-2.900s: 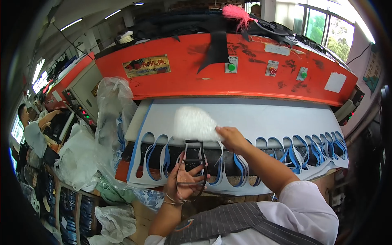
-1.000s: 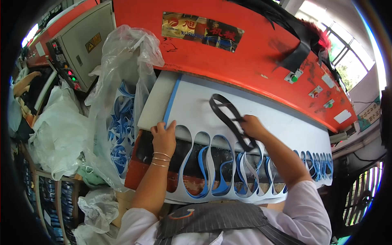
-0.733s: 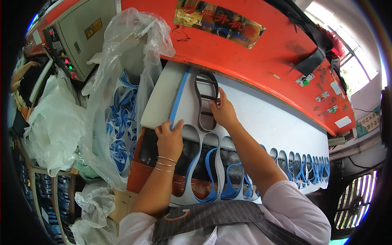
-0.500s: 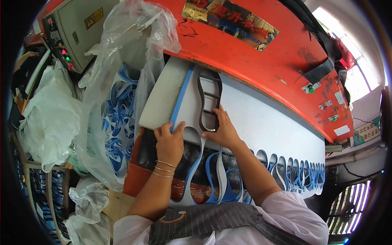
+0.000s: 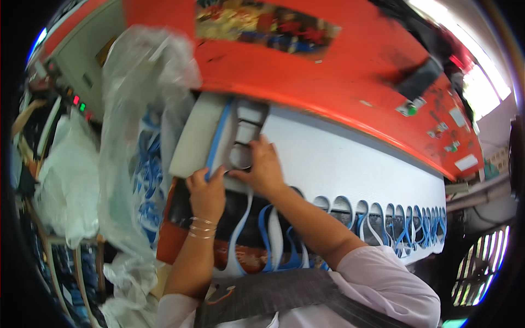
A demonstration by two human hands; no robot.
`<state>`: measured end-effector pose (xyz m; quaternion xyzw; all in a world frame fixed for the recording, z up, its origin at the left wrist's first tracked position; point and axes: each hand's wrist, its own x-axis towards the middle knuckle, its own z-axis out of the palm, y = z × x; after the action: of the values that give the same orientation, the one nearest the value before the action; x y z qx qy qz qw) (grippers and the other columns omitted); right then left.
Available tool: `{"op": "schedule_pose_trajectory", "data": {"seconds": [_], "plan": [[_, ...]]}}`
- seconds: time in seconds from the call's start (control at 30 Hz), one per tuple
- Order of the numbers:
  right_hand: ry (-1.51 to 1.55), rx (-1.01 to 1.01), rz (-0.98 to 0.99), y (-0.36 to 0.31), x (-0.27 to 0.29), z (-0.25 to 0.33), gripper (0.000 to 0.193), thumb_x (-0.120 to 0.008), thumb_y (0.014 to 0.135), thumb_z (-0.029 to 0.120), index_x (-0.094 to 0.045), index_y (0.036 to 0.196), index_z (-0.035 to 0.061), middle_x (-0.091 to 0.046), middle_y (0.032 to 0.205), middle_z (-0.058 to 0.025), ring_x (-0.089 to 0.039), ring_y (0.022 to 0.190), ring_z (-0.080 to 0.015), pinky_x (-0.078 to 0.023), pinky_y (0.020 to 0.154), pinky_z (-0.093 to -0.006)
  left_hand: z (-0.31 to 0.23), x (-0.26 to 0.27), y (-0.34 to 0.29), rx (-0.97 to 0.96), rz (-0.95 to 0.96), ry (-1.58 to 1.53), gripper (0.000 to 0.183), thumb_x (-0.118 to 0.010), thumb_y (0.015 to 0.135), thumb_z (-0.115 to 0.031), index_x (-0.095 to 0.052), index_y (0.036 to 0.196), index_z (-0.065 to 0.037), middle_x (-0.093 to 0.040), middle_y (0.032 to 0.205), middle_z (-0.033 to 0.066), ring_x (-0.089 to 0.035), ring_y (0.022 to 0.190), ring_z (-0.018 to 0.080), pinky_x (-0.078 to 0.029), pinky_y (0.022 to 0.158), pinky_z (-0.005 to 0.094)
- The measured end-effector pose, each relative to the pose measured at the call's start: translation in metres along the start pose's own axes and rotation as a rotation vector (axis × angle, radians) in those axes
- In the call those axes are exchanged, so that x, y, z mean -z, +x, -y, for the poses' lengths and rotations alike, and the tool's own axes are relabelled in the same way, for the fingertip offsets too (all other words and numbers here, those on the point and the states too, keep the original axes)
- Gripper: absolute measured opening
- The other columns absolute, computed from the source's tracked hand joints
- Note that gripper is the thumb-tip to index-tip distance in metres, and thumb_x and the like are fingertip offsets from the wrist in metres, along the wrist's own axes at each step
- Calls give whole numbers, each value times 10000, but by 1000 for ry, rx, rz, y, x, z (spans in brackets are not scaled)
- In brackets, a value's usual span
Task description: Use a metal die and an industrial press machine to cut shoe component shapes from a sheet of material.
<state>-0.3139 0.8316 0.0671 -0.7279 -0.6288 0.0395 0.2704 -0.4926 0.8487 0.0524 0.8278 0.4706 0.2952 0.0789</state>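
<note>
Right hand (image 5: 266, 170), part-open, held the die (image 5: 241, 144) with thumb at the near end and fingers at the right side. I had the die on the white sheet (image 5: 339, 147), close to its blue left edge. My left hand (image 5: 208, 198), half-curled, touched that edge; I could not tell its grip. The red press (image 5: 350, 82) stood beyond.

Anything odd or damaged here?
Yes: a black strip hangs down the front of the red machine, its end close to a green button, so it might get in the way. The machine also shows dark marks. Dark frame: nothing evident, but blurred.
</note>
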Motion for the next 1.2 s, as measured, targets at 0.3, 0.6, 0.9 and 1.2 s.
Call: {"op": "schedule_pose_trajectory", "data": {"seconds": [0.3,0.6,0.9,1.2], "plan": [[148,456,-200,58,172,-116,979,-771,714,475,-291,1460,62,-208,1516,-238,-176,1418,-416,-212,1121,-535,-62,13,120,-57,-52,-20,362,-646,817,-132,-627,1167,-45,-512,1198,182,-460,1146,359,-398,959,450],[-707,-708,-981,-129,524,-539,513,-429,993,365,-547,1110,-121,-534,1142,-336,-514,1073,-413,-393,931,-467,-399,-97,172,-672,397,-803,272,-549,901,-312,-698,882,-85,-665,852,146,-637,886,321,-490,784,454],[-109,-856,-1259,-74,537,-581,920,-318,917,669,-309,1356,-138,-234,1443,-326,-294,1337,-413,-244,1106,-463,-441,-83,223,-745,206,-329,324,-503,898,-280,-644,711,-57,-620,664,165,-635,655,368,-485,622,507],[38,-382,-1112,-98,581,-477,666,-453,974,469,-343,1439,5,-291,1504,-187,-340,1359,-276,-277,1100,-366,-261,-24,40,-41,716,-296,454,-515,909,-467,-661,780,-58,-653,765,158,-627,831,350,-474,750,481]]}}
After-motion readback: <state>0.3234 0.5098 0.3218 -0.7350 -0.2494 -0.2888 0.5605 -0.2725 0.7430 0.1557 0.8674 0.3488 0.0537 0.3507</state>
